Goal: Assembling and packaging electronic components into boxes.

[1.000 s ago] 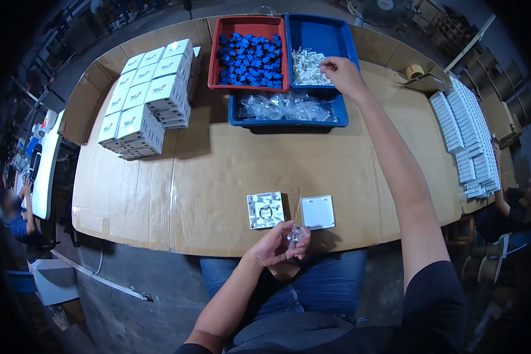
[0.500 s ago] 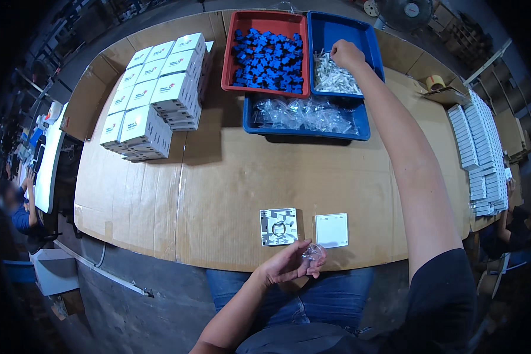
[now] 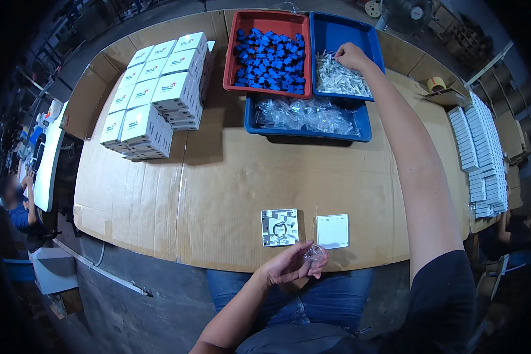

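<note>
My left hand is closed around a small clear plastic bag at the table's near edge. My right hand reaches far forward over a blue bin of small white pieces. Its fingers are pinched together, and whatever they grip is too small to make out. Just beyond my left hand lie an open square white box-like piece with grey patterning and a dark ring inside, and a flat white square plate beside it.
A red bin holds blue clips; a nearer blue bin holds clear plastic bags. White boxes are stacked at left, slim white packs at right. A tape roll sits at the back right. Another person works far left.
My right hand has shifted slightly to the right over the white pieces, still pinched. My left hand has hardly moved and keeps the clear bag.
</note>
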Tool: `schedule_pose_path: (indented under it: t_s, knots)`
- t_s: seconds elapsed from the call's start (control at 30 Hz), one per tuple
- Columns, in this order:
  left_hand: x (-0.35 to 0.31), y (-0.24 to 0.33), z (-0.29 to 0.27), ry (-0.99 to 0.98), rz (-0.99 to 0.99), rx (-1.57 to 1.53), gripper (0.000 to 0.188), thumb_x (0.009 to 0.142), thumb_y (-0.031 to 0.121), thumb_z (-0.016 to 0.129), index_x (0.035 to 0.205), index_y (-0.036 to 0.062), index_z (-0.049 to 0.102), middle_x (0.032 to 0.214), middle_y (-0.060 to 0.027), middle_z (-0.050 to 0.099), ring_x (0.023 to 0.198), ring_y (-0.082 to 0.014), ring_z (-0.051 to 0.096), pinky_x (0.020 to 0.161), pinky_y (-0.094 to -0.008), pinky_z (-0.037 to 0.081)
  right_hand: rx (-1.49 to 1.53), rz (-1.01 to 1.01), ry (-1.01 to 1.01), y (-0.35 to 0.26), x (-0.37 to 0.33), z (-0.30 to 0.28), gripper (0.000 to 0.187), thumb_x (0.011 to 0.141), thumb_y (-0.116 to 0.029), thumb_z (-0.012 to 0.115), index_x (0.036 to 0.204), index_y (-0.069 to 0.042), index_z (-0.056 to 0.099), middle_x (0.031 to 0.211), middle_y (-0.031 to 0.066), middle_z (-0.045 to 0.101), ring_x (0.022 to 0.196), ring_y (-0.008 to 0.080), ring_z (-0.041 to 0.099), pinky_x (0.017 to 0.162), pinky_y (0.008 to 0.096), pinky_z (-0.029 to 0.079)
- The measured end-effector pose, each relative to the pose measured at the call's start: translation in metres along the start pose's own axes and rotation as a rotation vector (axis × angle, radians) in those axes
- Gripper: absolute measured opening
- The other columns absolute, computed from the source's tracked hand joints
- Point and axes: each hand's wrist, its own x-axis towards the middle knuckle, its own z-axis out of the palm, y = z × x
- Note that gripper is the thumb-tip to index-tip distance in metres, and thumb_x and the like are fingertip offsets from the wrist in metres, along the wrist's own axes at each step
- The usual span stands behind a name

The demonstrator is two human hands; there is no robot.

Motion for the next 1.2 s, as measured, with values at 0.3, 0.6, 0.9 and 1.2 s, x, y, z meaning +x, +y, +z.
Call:
schedule_pose_path:
  t_s: [0.3,0.6,0.9,1.2]
  knots:
    - [0.001,-0.008,-0.010,-0.147,0.025,-0.043,0.056,0.111,0.050,0.042,0.123,-0.0014,0.061,0.103,-0.0072,0.066,0.090,-0.0166,0.066,0.088,-0.0369,0.056,0.785,0.026,0.153,-0.021,-0.075,-0.018,0.022,0.097,-0.019,0.071,0.111,-0.002,0.075,0.086,-0.0013,0.068,0.073,0.0055,0.055,0.062,0.0223,0.044]
    - [0.000,-0.005,-0.010,-0.013,0.100,0.038,0.060,0.112,0.051,0.039,0.123,-0.0044,0.061,0.099,-0.0106,0.067,0.087,-0.0207,0.067,0.088,-0.0392,0.057,1.061,-0.093,-0.239,-0.105,-0.333,-0.022,0.013,0.100,-0.015,0.070,0.107,-0.004,0.072,0.096,0.0001,0.071,0.070,0.0025,0.052,0.062,0.0213,0.042]
    - [-0.001,-0.013,-0.006,0.052,0.152,0.241,0.059,0.110,0.055,0.044,0.127,0.0008,0.061,0.104,-0.0085,0.069,0.092,-0.0192,0.068,0.099,-0.0405,0.054,0.964,0.042,-0.464,-0.126,-0.487,-0.001,0.009,0.091,-0.011,0.078,0.097,-0.006,0.074,0.109,0.0020,0.073,0.091,0.0082,0.063,0.072,0.0249,0.045]
    - [-0.004,-0.021,-0.004,0.021,0.239,0.308,0.043,0.107,0.049,0.055,0.121,0.0095,0.063,0.106,-0.0056,0.069,0.098,-0.0200,0.067,0.099,-0.0420,0.050,0.845,-0.097,-0.662,-0.136,-0.497,0.004,0.013,0.097,-0.005,0.067,0.102,0.005,0.072,0.115,0.0129,0.068,0.091,0.0177,0.070,0.088,0.0332,0.056]
